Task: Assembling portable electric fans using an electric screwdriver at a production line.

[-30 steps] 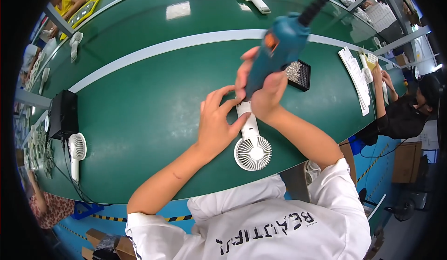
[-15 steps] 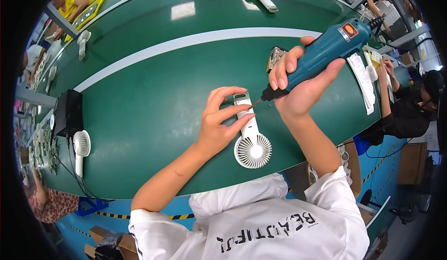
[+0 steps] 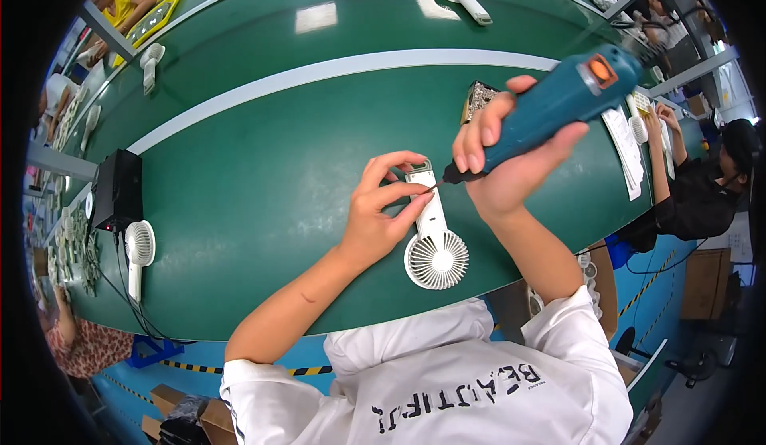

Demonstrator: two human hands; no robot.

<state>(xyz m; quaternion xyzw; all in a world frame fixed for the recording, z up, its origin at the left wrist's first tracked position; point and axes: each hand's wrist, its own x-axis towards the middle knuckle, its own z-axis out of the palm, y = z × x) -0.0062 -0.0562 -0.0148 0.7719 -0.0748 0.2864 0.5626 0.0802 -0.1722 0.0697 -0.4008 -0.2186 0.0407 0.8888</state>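
A white handheld fan (image 3: 436, 261) lies on the green table, its round grille toward me and its handle pointing away. My left hand (image 3: 384, 203) is closed over the handle, one fingertip at its far end. Its thumb and index finger pinch together at the bit's tip; anything tiny between them is hidden. In my right hand (image 3: 504, 170) is a teal electric screwdriver (image 3: 550, 110), tilted with its thin bit reaching down to the handle by those fingertips.
A small box of screws (image 3: 479, 98) stands beyond my right hand. More white fans (image 3: 140, 246) lie around, one near a black box (image 3: 118, 191) with cables at left. Paper sheets (image 3: 624, 154) lie at right, near a co-worker in black (image 3: 702, 178). A pale strip (image 3: 319, 70) crosses the table.
The screwdriver has shifted slightly left and lower, its rear end blurred. My left thumb and index finger have come together at the bit's tip, where they were apart before.
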